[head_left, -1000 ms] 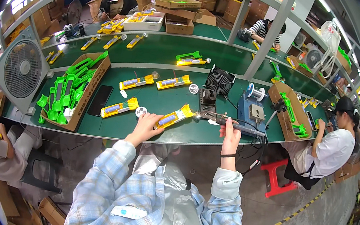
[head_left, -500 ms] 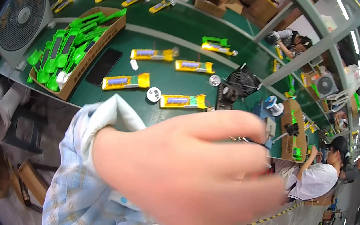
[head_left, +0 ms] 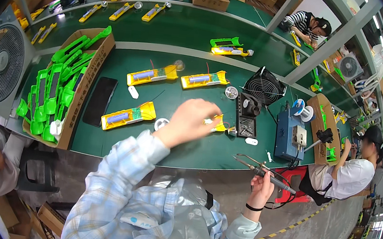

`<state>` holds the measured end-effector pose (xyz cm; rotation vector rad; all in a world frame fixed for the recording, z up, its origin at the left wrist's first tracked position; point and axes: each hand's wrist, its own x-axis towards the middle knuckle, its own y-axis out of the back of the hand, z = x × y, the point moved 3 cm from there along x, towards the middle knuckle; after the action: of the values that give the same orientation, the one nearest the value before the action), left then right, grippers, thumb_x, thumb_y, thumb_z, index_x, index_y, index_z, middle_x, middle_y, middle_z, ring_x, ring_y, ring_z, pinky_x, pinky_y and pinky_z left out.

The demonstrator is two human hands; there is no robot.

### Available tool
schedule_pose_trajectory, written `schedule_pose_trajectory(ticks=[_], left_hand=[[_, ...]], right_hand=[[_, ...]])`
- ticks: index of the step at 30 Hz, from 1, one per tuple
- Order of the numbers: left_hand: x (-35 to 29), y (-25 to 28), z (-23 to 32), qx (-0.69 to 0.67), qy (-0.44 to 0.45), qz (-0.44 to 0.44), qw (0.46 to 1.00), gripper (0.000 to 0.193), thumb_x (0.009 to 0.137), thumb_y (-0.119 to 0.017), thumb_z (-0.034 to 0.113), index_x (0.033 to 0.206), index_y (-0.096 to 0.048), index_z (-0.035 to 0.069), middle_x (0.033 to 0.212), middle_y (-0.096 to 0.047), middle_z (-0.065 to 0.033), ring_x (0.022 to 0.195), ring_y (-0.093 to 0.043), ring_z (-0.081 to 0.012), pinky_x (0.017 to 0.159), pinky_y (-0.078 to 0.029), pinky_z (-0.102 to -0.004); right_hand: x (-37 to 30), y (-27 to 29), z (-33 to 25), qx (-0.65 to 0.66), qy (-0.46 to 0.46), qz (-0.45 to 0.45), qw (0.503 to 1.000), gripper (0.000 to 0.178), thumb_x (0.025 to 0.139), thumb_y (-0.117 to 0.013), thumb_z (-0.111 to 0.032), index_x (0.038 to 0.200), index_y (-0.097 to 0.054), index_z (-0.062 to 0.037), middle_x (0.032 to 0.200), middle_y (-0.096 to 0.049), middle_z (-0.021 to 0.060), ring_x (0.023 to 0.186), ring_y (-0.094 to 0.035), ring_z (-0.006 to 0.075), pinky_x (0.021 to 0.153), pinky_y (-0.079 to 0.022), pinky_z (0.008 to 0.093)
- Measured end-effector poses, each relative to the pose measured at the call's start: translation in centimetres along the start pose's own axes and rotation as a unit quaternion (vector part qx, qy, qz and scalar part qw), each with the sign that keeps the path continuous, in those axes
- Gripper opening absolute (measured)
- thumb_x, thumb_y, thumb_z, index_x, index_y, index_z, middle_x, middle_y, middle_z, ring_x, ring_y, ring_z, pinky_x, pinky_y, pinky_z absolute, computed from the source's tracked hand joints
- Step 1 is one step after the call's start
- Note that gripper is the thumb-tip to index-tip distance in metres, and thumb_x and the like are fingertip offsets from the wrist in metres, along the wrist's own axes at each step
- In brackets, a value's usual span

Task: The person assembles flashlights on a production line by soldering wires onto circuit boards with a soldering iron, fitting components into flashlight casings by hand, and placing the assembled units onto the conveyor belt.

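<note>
My left hand (head_left: 190, 122) is over the table with its fingers loosely bent and apart. It partly covers a yellow plastic casing (head_left: 220, 123) with a green circuit board; whether the fingers touch it is hard to see. My right hand (head_left: 262, 189) grips the grey handle of a soldering iron (head_left: 280, 183) at the table's front edge. The iron's two thin metal prongs point left, and a dark cable trails from it. Partly behind my left wrist lies a round silver reflector disc (head_left: 161, 124). Another yellow casing (head_left: 128, 116) with a purple battery cell sits to its left.
A carton (head_left: 96, 72) of green plastic casings and a black phone (head_left: 100, 102) lie left. Two yellow casings (head_left: 153, 75) (head_left: 204, 79) lie farther back. A small black fan (head_left: 265, 86), black parts tray (head_left: 246, 127), solder spool (head_left: 305, 113) and blue soldering station (head_left: 287, 133) stand right.
My left hand has dropped from close in front of the camera, where it was blurred, to the yellow casing. My right hand with the soldering iron now shows fully. The view has shifted.
</note>
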<state>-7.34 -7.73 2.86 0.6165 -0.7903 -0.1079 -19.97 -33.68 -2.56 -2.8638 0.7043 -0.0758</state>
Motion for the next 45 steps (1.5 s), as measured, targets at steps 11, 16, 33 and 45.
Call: schedule_pose_trajectory(ticks=[11,16,33,45], left_hand=[[-3.5,-4.5,-5.9,-0.101,0.034,-0.252,0.962,0.055,0.058,-0.072,0.015,0.108,-0.05,0.006,0.1,-0.054,-0.0105,0.096,-0.051,-0.027,0.084,-0.037,-0.0367],[-3.2,-4.4,-6.1,-0.149,0.006,-0.197,0.969,0.044,0.068,-0.068,0.019,0.108,-0.056,0.008,0.11,-0.056,-0.0075,0.1,-0.052,-0.0234,0.089,-0.035,-0.0345],[-3.7,-5.8,-7.0,-0.267,0.138,-0.201,0.933,0.008,0.066,-0.066,0.013,0.07,-0.062,0.007,0.088,-0.061,-0.0041,0.08,-0.058,-0.0213,0.079,-0.04,-0.0315],[-4.3,-6.5,-5.8,-0.219,0.101,-0.208,0.948,0.009,0.062,-0.067,0.01,0.063,-0.058,0.01,0.08,-0.06,0.0009,0.075,-0.055,-0.0151,0.083,-0.034,-0.0311]], right_hand=[[0.8,-3.2,1.1,-0.005,0.015,0.045,0.999,0.026,0.09,-0.043,-0.025,0.096,-0.051,-0.0002,0.075,-0.053,0.0059,0.062,-0.047,0.0113,0.056,-0.037,0.0223],[0.8,-4.0,2.1,0.04,0.029,0.078,0.996,0.028,0.09,-0.042,-0.026,0.093,-0.052,-0.0001,0.076,-0.054,0.0079,0.06,-0.048,0.0128,0.054,-0.037,0.0231],[2.1,-4.8,3.2,0.002,0.029,0.038,0.999,0.028,0.091,-0.04,-0.024,0.094,-0.05,0.0009,0.071,-0.052,0.0079,0.055,-0.044,0.0124,0.05,-0.034,0.0221],[3.3,-5.4,3.1,-0.047,0.06,0.042,0.996,0.022,0.083,-0.052,-0.018,0.094,-0.049,0.0008,0.073,-0.054,0.0109,0.053,-0.045,0.0122,0.047,-0.035,0.0214]])
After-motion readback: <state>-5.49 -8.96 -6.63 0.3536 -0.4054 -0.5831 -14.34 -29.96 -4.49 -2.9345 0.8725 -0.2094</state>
